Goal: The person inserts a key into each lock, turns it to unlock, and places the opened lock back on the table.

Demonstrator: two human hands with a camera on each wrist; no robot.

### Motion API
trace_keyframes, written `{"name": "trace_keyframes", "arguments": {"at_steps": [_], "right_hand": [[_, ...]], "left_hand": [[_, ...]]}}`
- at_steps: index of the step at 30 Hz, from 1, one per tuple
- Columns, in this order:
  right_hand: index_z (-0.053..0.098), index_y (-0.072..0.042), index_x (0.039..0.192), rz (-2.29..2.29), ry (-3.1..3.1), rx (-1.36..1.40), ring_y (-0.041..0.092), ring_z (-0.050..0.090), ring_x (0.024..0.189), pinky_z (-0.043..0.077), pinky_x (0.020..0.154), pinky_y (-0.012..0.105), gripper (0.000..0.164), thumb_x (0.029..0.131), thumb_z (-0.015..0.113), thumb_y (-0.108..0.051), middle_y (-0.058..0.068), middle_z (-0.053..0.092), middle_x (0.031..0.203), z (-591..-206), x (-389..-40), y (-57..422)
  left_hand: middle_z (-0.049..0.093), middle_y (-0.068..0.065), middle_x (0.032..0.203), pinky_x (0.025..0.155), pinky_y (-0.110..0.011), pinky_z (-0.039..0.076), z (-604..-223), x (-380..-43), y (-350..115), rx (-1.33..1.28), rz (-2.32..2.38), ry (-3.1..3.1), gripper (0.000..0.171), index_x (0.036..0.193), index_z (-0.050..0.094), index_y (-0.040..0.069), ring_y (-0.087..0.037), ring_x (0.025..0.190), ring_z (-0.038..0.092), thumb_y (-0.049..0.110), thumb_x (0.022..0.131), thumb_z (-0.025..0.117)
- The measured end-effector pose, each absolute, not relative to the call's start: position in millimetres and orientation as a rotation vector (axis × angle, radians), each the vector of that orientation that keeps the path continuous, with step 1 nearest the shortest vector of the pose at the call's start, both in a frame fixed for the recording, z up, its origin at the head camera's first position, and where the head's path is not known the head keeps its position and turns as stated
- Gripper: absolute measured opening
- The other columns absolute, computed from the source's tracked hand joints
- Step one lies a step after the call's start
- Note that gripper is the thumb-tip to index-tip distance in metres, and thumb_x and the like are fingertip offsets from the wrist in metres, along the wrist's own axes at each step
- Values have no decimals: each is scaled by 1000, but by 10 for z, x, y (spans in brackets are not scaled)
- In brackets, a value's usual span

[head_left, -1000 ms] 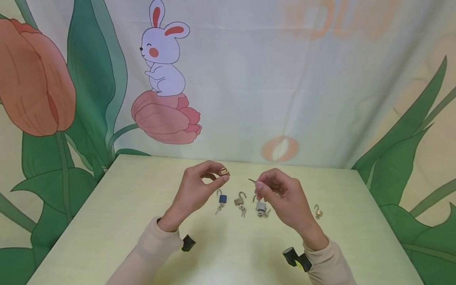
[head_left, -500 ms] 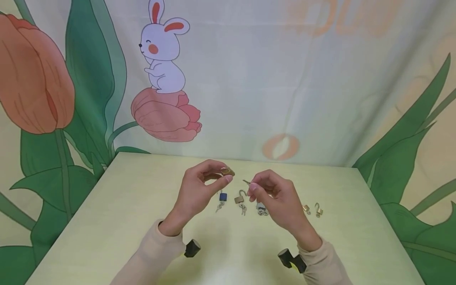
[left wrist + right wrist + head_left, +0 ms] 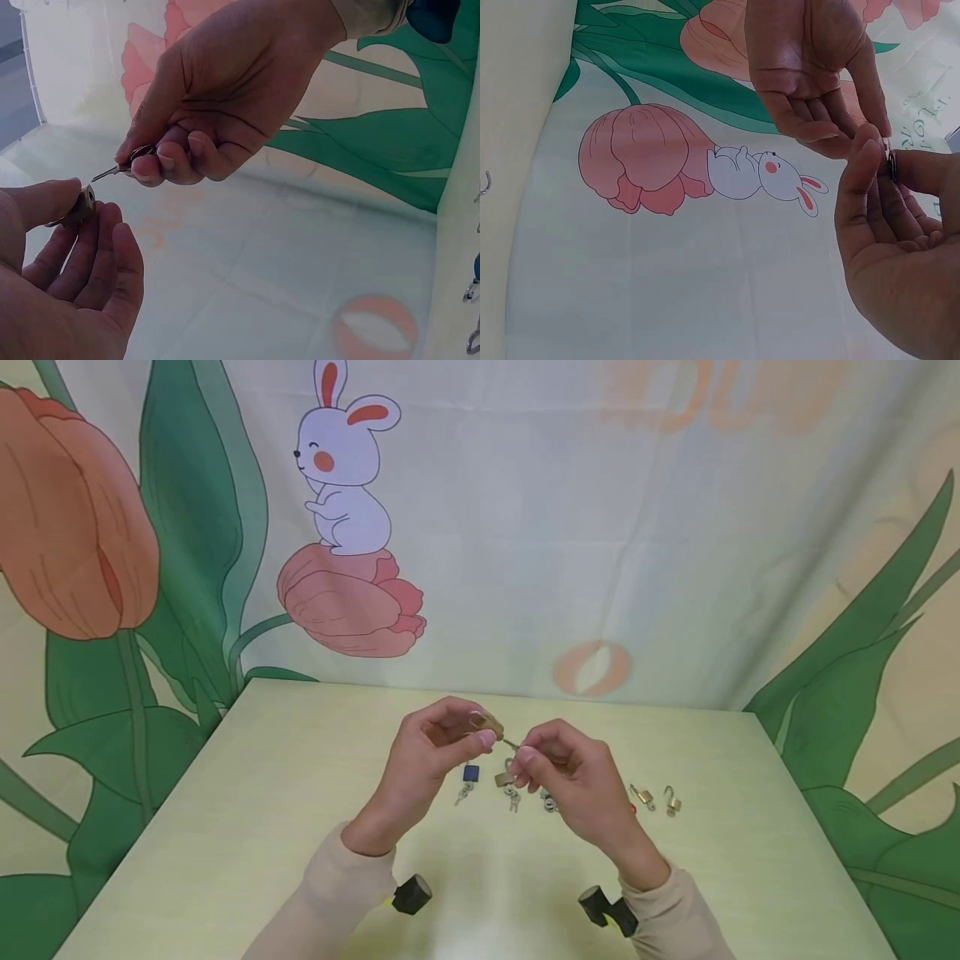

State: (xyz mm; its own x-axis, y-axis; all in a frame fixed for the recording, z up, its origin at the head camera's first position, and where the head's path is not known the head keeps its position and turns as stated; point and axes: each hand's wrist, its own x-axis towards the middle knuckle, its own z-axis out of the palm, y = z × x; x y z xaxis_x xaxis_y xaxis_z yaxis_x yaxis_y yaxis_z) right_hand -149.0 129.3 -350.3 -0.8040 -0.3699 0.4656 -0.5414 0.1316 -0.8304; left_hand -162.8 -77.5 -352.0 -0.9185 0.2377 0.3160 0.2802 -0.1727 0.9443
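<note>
Above the table, my left hand (image 3: 420, 768) pinches a small brass padlock (image 3: 489, 725) between thumb and fingers, its shackle to the left and its keyhole end to the right. My right hand (image 3: 581, 785) pinches a small key (image 3: 511, 744) by its head, the blade toward that end. In the left wrist view the tip of the key (image 3: 107, 173) is right by the end face of the padlock (image 3: 84, 206). The right wrist view shows both hands close together, with the fingers hiding most of the padlock and key.
On the table (image 3: 225, 827) a row of padlocks lies behind the hands: a blue one (image 3: 471, 773) with keys, a brass one (image 3: 503, 779) with keys, and two small brass ones (image 3: 645, 796) at the right. A printed curtain (image 3: 487, 568) hangs behind the table.
My hands have come together: the padlock has moved right and turned its keyhole end toward the key, and the right hand has brought the key left to it.
</note>
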Motion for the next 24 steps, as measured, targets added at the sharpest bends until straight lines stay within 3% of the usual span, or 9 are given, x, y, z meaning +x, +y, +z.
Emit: {"name": "trace_keyframes", "arguments": {"at_steps": [6,13,24], "right_hand": [[60,-8,97,1751,-2239,923,15,68,70,57,61,31,3,99,57,-7,16,72,83,-3510,-1490,1283],[59,-5,97,1775,-2213,930,12,68,70,56,60,32,4,99,56,-6,21,70,83,-3517,-1483,1275],[60,-7,96,1779,-2231,891,14,68,69,56,60,31,4,98,58,-7,13,71,80,-3530,-1472,1249]], "left_hand": [[73,5,97,84,-30,53,-3541,-1619,-742,-625,-2353,-1970,16,103,66,14,-14,93,68,11,88,72],[73,6,97,87,-30,54,-3550,-1588,-714,-638,-2399,-1939,17,103,66,15,-15,92,68,11,88,72],[72,5,98,88,-31,54,-3545,-1564,-699,-630,-2411,-1928,17,103,66,15,-14,95,68,11,88,72]]}}
